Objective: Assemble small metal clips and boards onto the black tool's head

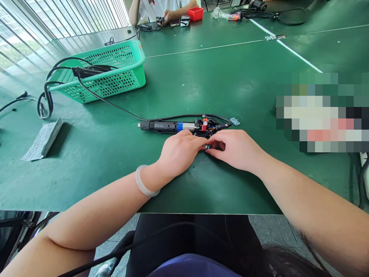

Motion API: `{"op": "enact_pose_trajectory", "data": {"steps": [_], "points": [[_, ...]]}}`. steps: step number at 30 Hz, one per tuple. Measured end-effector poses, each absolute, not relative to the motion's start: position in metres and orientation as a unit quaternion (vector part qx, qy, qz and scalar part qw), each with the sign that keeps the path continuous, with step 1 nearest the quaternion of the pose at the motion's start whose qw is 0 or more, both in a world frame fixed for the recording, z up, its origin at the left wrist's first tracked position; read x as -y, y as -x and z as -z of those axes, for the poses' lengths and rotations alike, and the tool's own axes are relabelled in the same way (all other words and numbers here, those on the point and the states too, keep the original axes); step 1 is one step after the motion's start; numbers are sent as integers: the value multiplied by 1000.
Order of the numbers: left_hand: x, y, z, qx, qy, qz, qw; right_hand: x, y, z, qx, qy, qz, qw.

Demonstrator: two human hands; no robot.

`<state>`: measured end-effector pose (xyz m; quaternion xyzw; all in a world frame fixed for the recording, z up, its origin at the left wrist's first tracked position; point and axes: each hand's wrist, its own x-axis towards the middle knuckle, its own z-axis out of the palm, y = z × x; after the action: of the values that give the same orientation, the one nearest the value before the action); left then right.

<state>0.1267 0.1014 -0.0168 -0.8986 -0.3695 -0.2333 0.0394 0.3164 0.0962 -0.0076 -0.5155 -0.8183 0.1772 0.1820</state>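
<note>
An opened electric screwdriver (165, 126) lies on the green table, its black tip end to the left. Its wiring and a red part (205, 124) are exposed at the right end, where a black cord joins. Just in front of that end, a small dark and silvery part (206, 147) sits between my fingertips. My left hand (180, 152) is closed, its fingertips at the part's left side. From the right, my right hand (235, 148) pinches the same part between thumb and fingers. My fingers cover most of it, so its kind does not show.
A green plastic basket (135, 73) with black cables stands at the left back. A folded paper packet (43, 140) lies at left, a small clear bag (235, 121) behind my right hand. Across the table, a person's hands (168, 16) work near a red box (195, 14).
</note>
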Motion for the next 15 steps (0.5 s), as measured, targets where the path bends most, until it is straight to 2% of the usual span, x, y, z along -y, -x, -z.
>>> {"op": "enact_pose_trajectory", "data": {"steps": [15], "points": [[-101,-126,17,393,899,188,35,-95,-315,9,827,509,-158,179]]}}
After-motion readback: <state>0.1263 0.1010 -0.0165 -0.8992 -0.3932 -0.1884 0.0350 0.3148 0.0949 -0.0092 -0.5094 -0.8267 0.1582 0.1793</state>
